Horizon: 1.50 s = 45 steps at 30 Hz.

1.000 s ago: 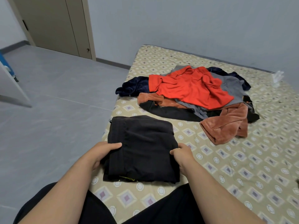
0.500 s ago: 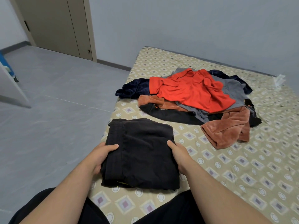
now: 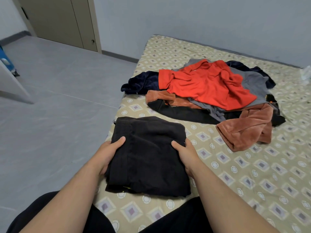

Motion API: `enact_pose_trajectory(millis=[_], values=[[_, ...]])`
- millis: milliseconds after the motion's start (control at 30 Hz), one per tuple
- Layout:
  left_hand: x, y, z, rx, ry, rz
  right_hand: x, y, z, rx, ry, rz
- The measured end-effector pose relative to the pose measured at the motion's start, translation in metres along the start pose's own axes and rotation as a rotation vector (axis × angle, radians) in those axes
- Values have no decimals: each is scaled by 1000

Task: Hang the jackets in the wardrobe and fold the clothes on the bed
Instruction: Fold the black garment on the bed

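Your folded black garment (image 3: 149,155) lies on the near left corner of the bed (image 3: 252,174), right at the edge by the floor (image 3: 55,115). Its long axis runs away from you toward the far wall, and the far end leans slightly to the right. The near end shows stacked layers and a thin yellow-green sliver between them.

Your left hand (image 3: 107,152) grasps the garment's left side, with the thumb on top. The fingers are tucked beneath the cloth and hidden. Your right hand (image 3: 185,153) clasps the right side the same way, thumb on top and fingers curled round the edge, mostly out of sight. That makes two hands on one folded piece.

Beyond it, and apart from it, is one loose pile of clothes (image 3: 210,101). You can see five colours in it:
- a red top (image 3: 205,83) uppermost
- grey cloth (image 3: 252,81)
- navy cloth (image 3: 141,81) at the left
- brown fleece (image 3: 247,130) spilling out toward you on the right
- black cloth (image 3: 181,111) underneath

The pieces overlap too much to tell how many separate garments there are.

A white object (image 3: 307,73) is cut off at the right edge of the view. A blue item (image 3: 5,63) and a white panel (image 3: 11,84) are cut off at the left, and none of the three can be identified. A beige door (image 3: 62,21) stands in the far left corner.
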<state>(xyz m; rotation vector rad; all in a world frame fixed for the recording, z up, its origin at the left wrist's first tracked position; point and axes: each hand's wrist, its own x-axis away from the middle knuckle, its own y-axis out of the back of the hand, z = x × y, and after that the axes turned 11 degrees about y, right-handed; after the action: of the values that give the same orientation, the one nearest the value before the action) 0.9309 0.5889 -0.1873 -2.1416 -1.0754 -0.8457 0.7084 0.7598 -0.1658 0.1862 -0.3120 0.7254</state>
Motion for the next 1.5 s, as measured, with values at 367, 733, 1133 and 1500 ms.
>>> enact_pose_trajectory(millis=[367, 733, 1133, 1500], values=[[37, -3, -19, 71, -272, 4, 26, -5, 30, 71, 268, -24], [-4, 6, -39, 50, -148, -63, -15, -23, 21, 209, 321, 22], [-30, 41, -121, 38, -215, -49, -78, -77, 95, 139, 288, 81], [82, 171, -311, 48, -349, -187, -80, -256, 290, 98, 283, 290]])
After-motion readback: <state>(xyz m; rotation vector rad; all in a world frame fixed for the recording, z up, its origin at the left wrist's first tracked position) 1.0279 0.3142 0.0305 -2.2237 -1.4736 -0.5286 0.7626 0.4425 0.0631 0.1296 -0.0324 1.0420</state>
